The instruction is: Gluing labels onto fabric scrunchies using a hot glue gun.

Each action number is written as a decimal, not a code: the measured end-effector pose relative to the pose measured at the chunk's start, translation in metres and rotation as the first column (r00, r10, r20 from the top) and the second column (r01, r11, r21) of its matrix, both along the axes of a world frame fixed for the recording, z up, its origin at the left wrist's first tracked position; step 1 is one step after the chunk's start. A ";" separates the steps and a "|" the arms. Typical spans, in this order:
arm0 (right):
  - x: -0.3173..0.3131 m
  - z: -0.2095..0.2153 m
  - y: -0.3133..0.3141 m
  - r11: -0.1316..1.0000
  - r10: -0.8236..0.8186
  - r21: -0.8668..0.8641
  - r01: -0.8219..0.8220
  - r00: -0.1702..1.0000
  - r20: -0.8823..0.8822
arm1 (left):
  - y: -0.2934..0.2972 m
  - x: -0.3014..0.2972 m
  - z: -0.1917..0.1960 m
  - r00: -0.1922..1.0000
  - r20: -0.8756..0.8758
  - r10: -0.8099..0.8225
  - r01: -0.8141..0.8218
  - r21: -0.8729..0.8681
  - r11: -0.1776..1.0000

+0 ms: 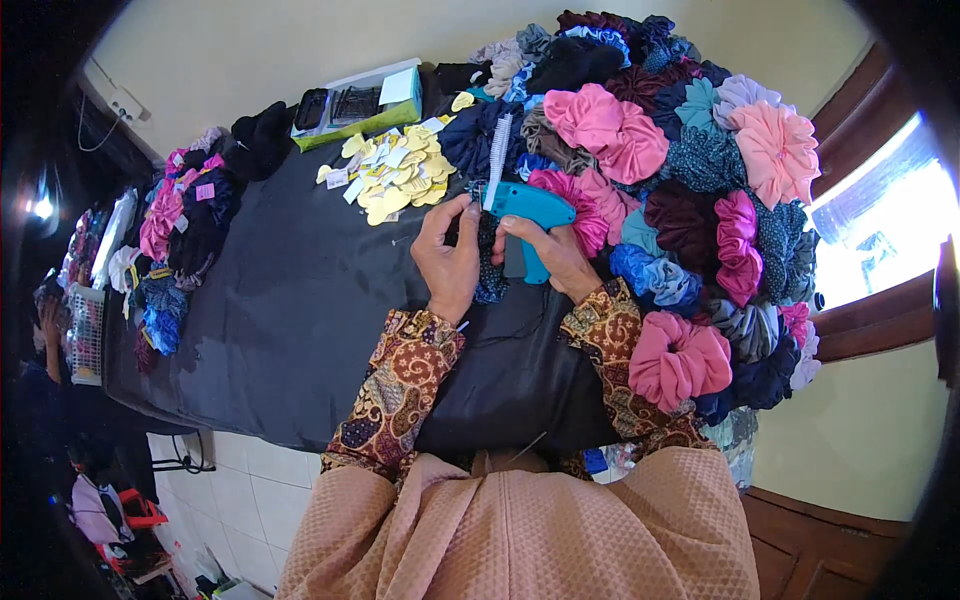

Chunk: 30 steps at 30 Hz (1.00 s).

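Head view. The teal tagging gun [528,215] lies with its long axis left to right, needle tip pointing left, grip toward the near side. The right hand [553,255] grasps its grip; the left hand [450,258] pinches a dark blue scrunchie [488,262] at the tip, over the black cloth-covered table [290,300]. Yellow paper tags [395,172] lie farther off.

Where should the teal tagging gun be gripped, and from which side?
By its handle, from the near side. The tagging gun lies with its body pointing left toward the scrunchie and its handle hanging toward the person, where the right hand wraps it; the left hand steadies the scrunchie.
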State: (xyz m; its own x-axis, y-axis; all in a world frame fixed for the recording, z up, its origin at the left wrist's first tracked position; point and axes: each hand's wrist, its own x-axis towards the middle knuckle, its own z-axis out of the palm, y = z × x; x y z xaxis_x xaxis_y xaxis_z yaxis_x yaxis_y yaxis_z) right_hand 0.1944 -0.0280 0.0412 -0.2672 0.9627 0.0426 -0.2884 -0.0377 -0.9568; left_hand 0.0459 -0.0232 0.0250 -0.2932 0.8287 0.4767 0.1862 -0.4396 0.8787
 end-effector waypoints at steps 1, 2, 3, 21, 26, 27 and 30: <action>0.000 -0.001 0.000 1.000 -0.001 -0.001 0.001 1.000 0.000 | 0.000 0.000 0.000 0.999 -0.044 0.012 -0.011 0.036 0.999; 0.001 -0.002 0.000 1.000 -0.006 0.009 0.006 1.000 0.008 | 0.000 0.001 -0.001 0.996 -0.088 0.027 -0.020 0.072 0.997; 0.001 -0.003 0.001 1.000 -0.010 0.019 0.010 1.000 0.016 | 0.000 0.001 -0.002 0.996 -0.088 0.026 -0.020 0.072 0.997; -0.002 -0.006 0.001 0.995 -0.095 -0.011 0.095 0.995 -0.009 | 0.002 0.000 -0.001 0.989 0.025 -0.143 0.145 -0.065 0.987; -0.001 -0.005 0.000 0.997 -0.077 -0.030 0.077 0.997 -0.001 | 0.004 -0.001 -0.003 0.976 0.105 -0.190 0.198 -0.082 0.977; -0.001 -0.003 0.000 0.998 -0.058 -0.038 0.057 0.998 -0.008 | 0.003 -0.001 -0.003 0.976 0.104 -0.189 0.198 -0.081 0.977; 0.001 0.002 -0.001 0.995 -0.059 -0.087 0.054 0.997 -0.052 | 0.001 0.000 0.000 0.963 0.160 -0.219 0.231 -0.063 0.971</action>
